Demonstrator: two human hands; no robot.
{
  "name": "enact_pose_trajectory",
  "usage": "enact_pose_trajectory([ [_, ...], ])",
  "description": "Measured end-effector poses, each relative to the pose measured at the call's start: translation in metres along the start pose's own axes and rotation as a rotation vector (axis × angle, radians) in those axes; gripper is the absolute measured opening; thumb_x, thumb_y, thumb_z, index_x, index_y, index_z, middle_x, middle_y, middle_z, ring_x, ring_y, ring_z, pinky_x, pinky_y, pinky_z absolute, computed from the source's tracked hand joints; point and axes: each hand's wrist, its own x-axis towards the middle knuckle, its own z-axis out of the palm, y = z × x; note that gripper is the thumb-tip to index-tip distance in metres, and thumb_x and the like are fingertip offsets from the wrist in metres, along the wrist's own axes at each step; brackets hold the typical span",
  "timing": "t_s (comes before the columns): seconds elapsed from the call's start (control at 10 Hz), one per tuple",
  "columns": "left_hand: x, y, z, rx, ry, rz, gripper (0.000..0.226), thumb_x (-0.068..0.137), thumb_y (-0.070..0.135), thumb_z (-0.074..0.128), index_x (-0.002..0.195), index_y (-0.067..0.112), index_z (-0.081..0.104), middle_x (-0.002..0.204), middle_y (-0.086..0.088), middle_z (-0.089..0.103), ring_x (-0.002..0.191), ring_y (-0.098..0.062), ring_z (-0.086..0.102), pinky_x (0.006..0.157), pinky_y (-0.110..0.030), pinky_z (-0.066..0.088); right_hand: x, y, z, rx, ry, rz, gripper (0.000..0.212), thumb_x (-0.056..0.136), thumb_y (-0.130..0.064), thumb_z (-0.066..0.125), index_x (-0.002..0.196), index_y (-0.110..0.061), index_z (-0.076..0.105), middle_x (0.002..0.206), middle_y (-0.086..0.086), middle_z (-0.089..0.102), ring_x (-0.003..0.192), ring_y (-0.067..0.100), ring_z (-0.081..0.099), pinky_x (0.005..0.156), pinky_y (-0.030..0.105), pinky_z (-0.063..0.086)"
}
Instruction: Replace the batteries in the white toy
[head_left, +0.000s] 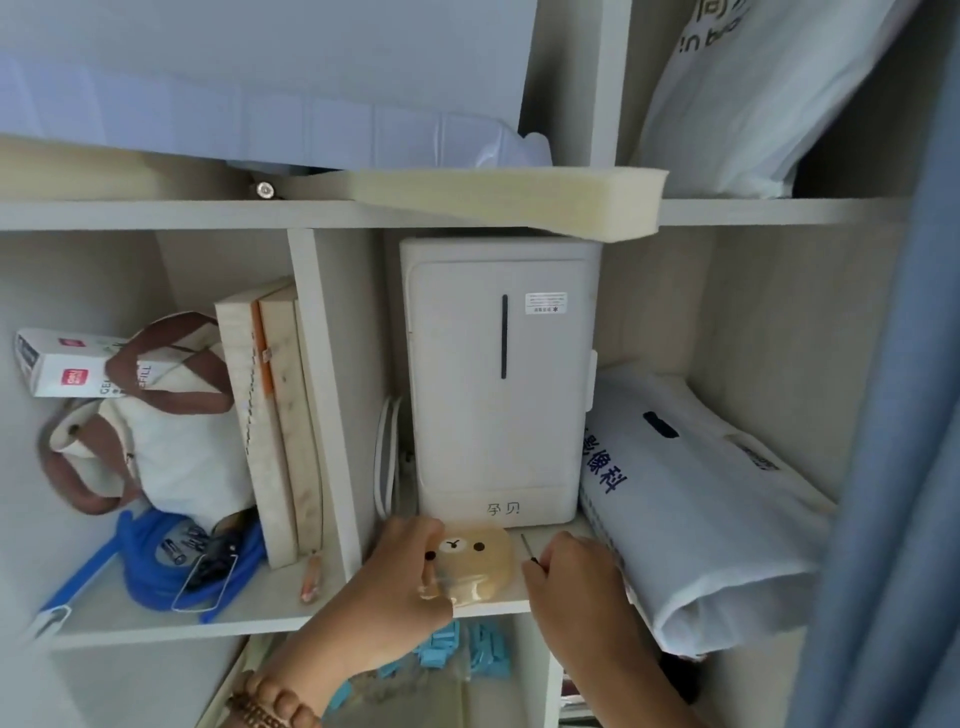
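1. my left grip (400, 577) is curled round the left edge of the round, pale tan plastic toy with a bear face (475, 564), which sits on the pale laminate shelf board (260, 616) just in front of the tall white box-shaped plastic appliance (498, 389); it looks more tan than white here, but i take it for the task's toy
2. my right grip (571, 577) pinches a thin dark metal screwdriver (527, 545), its shaft sticking up out of my fingers, just beside the toy's right edge and not touching it
3. the step, as i judge it, is opening the battery cover: i should turn the toy face down, brace it flat on the shelf, and seat the tip squarely in the screw before turning, pressing straight so it does not skid
4. the shell looks smooth, glossy and domed, so it may slip or rock; a firm hold at the rim should help
5. what look like small dark cylindrical batteries (179, 548) lie in the next compartment, inside a coiled blue rubbery hose (140, 577), well apart from the toy
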Motion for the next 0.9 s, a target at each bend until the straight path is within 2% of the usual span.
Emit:
enact_pose_trajectory([
  [0.2, 0.002, 0.001, -0.002, -0.019, -0.034, -0.03, 0.067, 0.084, 0.022, 0.065, 0.14, 0.039, 0.031, 0.126, 0.014, 0.029, 0.095, 0.004, 0.048, 0.055, -0.002, 0.043, -0.004, -0.002, -0.002, 0.022, 0.004, -0.012, 0.02, 0.098, -0.029, 0.054, 0.093, -0.012, 0.063, 0.095, 0.002, 0.063, 0.09, 0.02, 0.063, 0.069, 0.026, 0.038],
  [0.3, 0.0, 0.003, -0.003, -0.022, -0.029, -0.025, 0.067, 0.084, 0.022, 0.066, 0.14, 0.039, 0.031, 0.127, 0.014, 0.028, 0.098, 0.006, 0.047, 0.056, 0.001, 0.042, -0.008, -0.004, -0.007, 0.029, 0.002, -0.033, 0.02, 0.099, -0.03, 0.053, 0.092, -0.013, 0.06, 0.09, -0.001, 0.052, 0.08, 0.016, 0.05, 0.069, 0.025, 0.037],
  [0.4, -0.002, 0.004, -0.004, -0.015, -0.013, -0.013, 0.075, 0.083, 0.027, 0.068, 0.144, 0.037, 0.025, 0.137, 0.014, 0.025, 0.104, 0.004, 0.047, 0.063, -0.001, 0.042, -0.014, -0.007, -0.011, 0.064, 0.004, -0.044, 0.022, 0.101, -0.032, 0.052, 0.086, -0.017, 0.048, 0.091, -0.002, 0.048, 0.078, 0.015, 0.046, 0.069, 0.024, 0.035],
  [0.5, -0.008, 0.009, -0.005, -0.008, 0.045, 0.009, 0.087, 0.082, 0.029, 0.071, 0.15, 0.031, 0.018, 0.148, 0.013, 0.017, 0.12, 0.0, 0.038, 0.097, -0.014, 0.034, -0.021, -0.01, -0.018, 0.073, 0.019, -0.069, 0.018, 0.102, -0.034, 0.049, 0.104, -0.017, 0.054, 0.11, 0.0, 0.054, 0.097, 0.018, 0.061, 0.073, 0.025, 0.038],
  [0.6, -0.018, 0.018, -0.008, 0.063, 0.165, 0.053, 0.08, 0.086, 0.029, 0.07, 0.15, 0.029, 0.022, 0.148, 0.016, 0.019, 0.126, 0.0, 0.035, 0.107, -0.02, 0.029, -0.029, -0.015, -0.029, 0.102, 0.062, -0.114, 0.024, 0.102, -0.034, 0.048, 0.117, -0.017, 0.054, 0.12, 0.001, 0.054, 0.112, 0.02, 0.064, 0.082, 0.03, 0.049],
  [0.7, -0.037, 0.027, -0.014, 0.144, 0.298, 0.152, 0.062, 0.088, 0.031, 0.067, 0.141, 0.035, 0.035, 0.136, 0.023, 0.029, 0.116, 0.005, 0.042, 0.093, -0.012, 0.034, -0.037, -0.016, -0.038, 0.08, 0.104, -0.165, 0.023, 0.103, -0.037, 0.046, 0.114, -0.019, 0.054, 0.117, 0.0, 0.056, 0.108, 0.02, 0.065, 0.087, 0.033, 0.052],
  [0.8, -0.06, 0.031, -0.019, 0.195, 0.436, 0.218, 0.043, 0.09, 0.028, 0.063, 0.13, 0.037, 0.049, 0.112, 0.027, 0.044, 0.105, 0.008, 0.052, 0.086, -0.016, 0.047, -0.043, -0.013, -0.041, 0.056, 0.164, -0.217, 0.022, 0.102, -0.04, 0.044, 0.109, -0.022, 0.054, 0.109, -0.003, 0.058, 0.097, 0.017, 0.065, 0.073, 0.028, 0.046],
  [0.9, -0.078, 0.03, -0.021, 0.202, 0.495, 0.185, 0.033, 0.091, 0.03, 0.06, 0.122, 0.037, 0.054, 0.1, 0.027, 0.051, 0.09, 0.007, 0.056, 0.075, -0.017, 0.049, -0.049, -0.012, -0.043, 0.034, 0.226, -0.273, 0.026, 0.1, -0.045, 0.045, 0.106, -0.023, 0.058, 0.102, -0.005, 0.062, 0.09, 0.015, 0.06, 0.066, 0.024, 0.039],
])
